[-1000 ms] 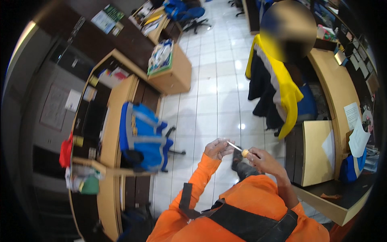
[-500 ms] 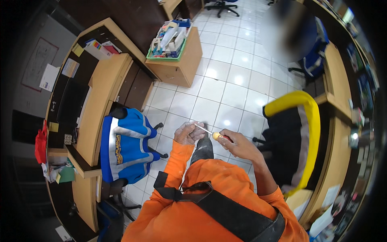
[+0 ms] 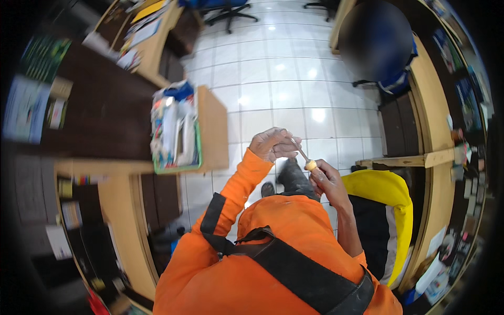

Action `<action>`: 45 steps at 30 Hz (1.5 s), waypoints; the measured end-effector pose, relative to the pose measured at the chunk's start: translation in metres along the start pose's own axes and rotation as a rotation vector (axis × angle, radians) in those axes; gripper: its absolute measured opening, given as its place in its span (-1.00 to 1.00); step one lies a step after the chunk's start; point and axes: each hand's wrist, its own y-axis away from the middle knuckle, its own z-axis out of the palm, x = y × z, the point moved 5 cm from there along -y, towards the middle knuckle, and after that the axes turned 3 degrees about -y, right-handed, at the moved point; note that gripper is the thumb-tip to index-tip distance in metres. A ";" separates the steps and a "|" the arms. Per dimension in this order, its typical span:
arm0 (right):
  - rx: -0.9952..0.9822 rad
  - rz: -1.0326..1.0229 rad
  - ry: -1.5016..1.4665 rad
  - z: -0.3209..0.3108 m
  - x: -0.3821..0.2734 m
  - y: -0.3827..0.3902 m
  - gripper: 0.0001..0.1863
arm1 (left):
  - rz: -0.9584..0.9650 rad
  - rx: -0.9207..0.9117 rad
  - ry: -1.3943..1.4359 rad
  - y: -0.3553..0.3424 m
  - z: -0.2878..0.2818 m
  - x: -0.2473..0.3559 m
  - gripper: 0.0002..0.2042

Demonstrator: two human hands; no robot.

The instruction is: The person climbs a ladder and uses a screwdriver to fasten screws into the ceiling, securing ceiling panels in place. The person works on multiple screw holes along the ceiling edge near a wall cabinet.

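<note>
My right hand [image 3: 328, 181] is closed around the yellowish handle of a screwdriver [image 3: 311, 165], whose thin metal shaft points up and to the left. At the shaft's far end, the fingers of my left hand [image 3: 274, 144] are bent and touch it, pale with dust. Both hands are in front of my orange-clad body, over the tiled floor [image 3: 273, 84], with my dark trouser leg and a shoe showing just beyond them.
A wooden cabinet [image 3: 212, 131] bearing a crate of papers [image 3: 173, 128] stands left front, among desks [image 3: 118, 220]. A yellow-and-black jacket [image 3: 394, 194] covers a chair at my right, beside more desks [image 3: 438, 210]. Rolling chairs [image 3: 228, 21] stand farther ahead; a blurred patch hides the upper right.
The view has moved forward along the aisle: the blue vest-draped chair has mostly dropped out and the crate is lower in view. Both hands still hold the screwdriver, its shaft now steeper.
</note>
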 end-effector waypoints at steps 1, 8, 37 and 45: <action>0.013 -0.025 -0.020 -0.011 -0.010 -0.026 -0.65 | -0.016 -0.058 -0.026 -0.034 0.002 0.016 -0.76; 0.035 0.016 -0.218 -0.084 -0.101 -0.245 -0.57 | -0.074 -0.059 -0.136 -0.253 -0.011 0.116 -0.71; -0.006 0.195 -0.230 -0.452 -0.521 -1.113 -0.55 | -0.160 -0.220 -0.428 -1.227 -0.076 0.533 -0.82; -0.245 0.082 0.463 -0.527 -0.706 -1.430 -0.50 | 0.130 0.207 -0.218 -1.445 -0.123 0.687 -0.81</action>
